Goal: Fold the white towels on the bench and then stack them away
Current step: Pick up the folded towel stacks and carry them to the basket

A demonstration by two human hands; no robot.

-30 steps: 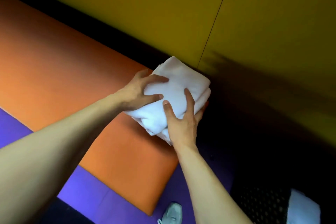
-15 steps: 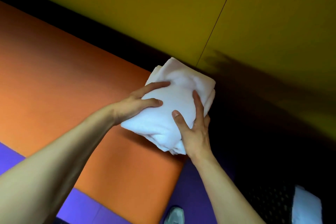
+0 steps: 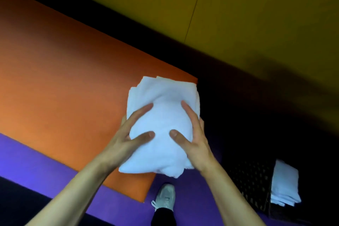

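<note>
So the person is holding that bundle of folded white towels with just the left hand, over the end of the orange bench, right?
Not quite: the head view shows both hands on it. The left hand grips one side of the bundle of folded white towels and the right hand grips the other, over the end of the orange bench.

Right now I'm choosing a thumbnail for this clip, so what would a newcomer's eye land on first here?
First, the bundle of folded white towels at centre, held between the left hand and right hand over the end of the orange bench. Next, the yellow wall behind it. Low right, a smaller stack of folded white towels sits on a dark patterned surface.
</note>
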